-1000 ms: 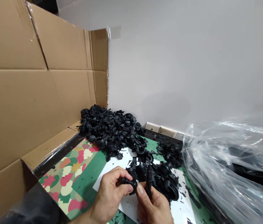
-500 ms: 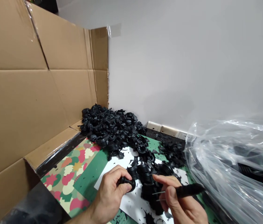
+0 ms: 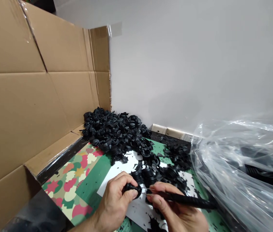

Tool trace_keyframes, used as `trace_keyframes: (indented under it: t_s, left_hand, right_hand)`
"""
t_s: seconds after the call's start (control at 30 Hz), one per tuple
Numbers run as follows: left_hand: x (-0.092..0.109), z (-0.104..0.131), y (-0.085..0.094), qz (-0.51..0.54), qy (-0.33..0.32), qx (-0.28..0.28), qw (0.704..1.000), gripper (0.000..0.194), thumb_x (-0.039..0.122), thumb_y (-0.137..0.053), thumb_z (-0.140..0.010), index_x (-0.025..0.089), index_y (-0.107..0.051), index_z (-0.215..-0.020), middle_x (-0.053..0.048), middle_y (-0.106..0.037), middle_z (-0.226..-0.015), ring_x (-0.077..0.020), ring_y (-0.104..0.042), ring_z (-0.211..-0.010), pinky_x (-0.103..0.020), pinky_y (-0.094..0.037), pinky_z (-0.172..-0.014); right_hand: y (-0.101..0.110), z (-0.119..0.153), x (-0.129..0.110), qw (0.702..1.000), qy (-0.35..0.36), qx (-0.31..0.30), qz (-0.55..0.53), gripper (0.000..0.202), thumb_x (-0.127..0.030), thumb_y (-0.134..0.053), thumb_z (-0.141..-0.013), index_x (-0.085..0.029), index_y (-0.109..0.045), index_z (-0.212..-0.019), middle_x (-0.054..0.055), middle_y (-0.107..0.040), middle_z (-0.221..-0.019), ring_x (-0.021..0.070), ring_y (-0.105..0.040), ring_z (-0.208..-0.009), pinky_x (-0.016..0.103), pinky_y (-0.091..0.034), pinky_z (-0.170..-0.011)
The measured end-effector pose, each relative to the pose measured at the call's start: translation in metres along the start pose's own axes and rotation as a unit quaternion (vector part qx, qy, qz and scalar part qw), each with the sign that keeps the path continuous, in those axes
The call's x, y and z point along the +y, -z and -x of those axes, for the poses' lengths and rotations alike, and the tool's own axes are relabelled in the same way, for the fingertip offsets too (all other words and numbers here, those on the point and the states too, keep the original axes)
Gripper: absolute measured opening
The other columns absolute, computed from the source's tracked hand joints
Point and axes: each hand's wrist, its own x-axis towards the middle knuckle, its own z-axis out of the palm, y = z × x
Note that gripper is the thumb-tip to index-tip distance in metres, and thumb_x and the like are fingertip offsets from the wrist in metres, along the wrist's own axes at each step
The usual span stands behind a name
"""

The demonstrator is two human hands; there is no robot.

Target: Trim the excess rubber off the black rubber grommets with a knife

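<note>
My left hand (image 3: 117, 199) pinches a small round black ribbed rubber part (image 3: 136, 190) between thumb and fingers. In my right hand (image 3: 172, 204) is a black-handled tool (image 3: 189, 199) with two thin metal prongs. The prong tips reach the right side of the rubber part; whether they go into it I cannot make out. Just behind my hands lie several ribbed black rubber pieces (image 3: 148, 175) on a white sheet (image 3: 111, 180), with black scraps strewn around them.
A large heap of black rubber pieces (image 3: 117, 129) lies against the wall and cardboard panels (image 3: 61, 96). Scraps (image 3: 178, 154) gather farther right. A clear plastic bag (image 3: 223, 161) holding ribbed black parts stands at right. Patterned paper (image 3: 71, 177) covers the left of the green surface (image 3: 91, 185).
My right hand has swung the tool leftward, so its prongs now meet the rubber part. My left hand stays almost in place with its grip unchanged.
</note>
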Motion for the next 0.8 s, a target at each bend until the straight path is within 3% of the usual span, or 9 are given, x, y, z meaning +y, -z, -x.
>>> trace_keyframes:
  t_s: [0.13,0.4,0.57,0.7,0.8]
  left_hand:
    - [0.001,0.001,-0.001,-0.007,0.0,-0.005,1.0,0.007,0.015,-0.06,-0.073,0.018,-0.066,-0.074,-0.003,-0.062,-0.073,-0.0179,-0.055,-0.07,-0.027,-0.04,-0.066]
    - [-0.004,0.002,-0.002,-0.007,-0.008,-0.014,1.0,0.009,0.014,-0.06,-0.074,0.019,-0.067,-0.074,-0.003,-0.062,-0.074,-0.0183,-0.056,-0.071,-0.027,-0.041,-0.066]
    - [-0.002,0.005,-0.004,-0.01,-0.012,-0.02,1.0,0.01,0.012,-0.059,-0.073,0.019,-0.065,-0.074,-0.002,-0.061,-0.074,-0.0177,-0.056,-0.071,-0.026,-0.041,-0.067]
    - [0.0,0.011,-0.006,0.023,0.01,-0.057,0.998,0.009,0.012,-0.059,-0.072,0.019,-0.065,-0.073,-0.002,-0.059,-0.073,-0.0168,-0.053,-0.069,-0.026,-0.04,-0.065]
    - [-0.002,0.012,-0.006,0.071,0.045,-0.047,0.995,0.006,0.014,-0.06,-0.07,0.018,-0.065,-0.072,-0.001,-0.057,-0.073,-0.0165,-0.051,-0.068,-0.026,-0.039,-0.064]
  right_hand:
    - [-0.002,0.001,0.007,0.998,0.061,-0.004,0.003,0.022,-0.041,-0.077,-0.067,-0.02,-0.072,-0.072,0.006,-0.071,-0.074,0.0218,-0.066,-0.072,0.032,-0.057,-0.069]
    - [-0.004,0.002,0.015,0.998,0.064,-0.015,-0.006,0.022,-0.041,-0.077,-0.069,-0.02,-0.071,-0.072,0.005,-0.069,-0.072,0.0197,-0.064,-0.066,0.03,-0.056,-0.064]
    - [-0.006,0.005,0.011,0.991,0.118,-0.048,0.041,0.019,-0.038,-0.067,-0.079,-0.022,-0.068,-0.068,0.001,-0.063,-0.063,0.0141,-0.057,-0.052,0.024,-0.047,-0.051]
    - [0.001,0.0,0.003,0.969,0.215,0.011,0.126,0.012,-0.028,-0.062,-0.083,-0.024,-0.066,-0.072,0.002,-0.064,-0.069,0.0143,-0.058,-0.054,0.025,-0.045,-0.052]
    - [0.009,-0.007,-0.003,0.971,0.172,0.074,0.148,0.011,-0.033,-0.067,-0.079,-0.023,-0.067,-0.076,0.002,-0.067,-0.069,0.016,-0.061,-0.054,0.026,-0.047,-0.053]
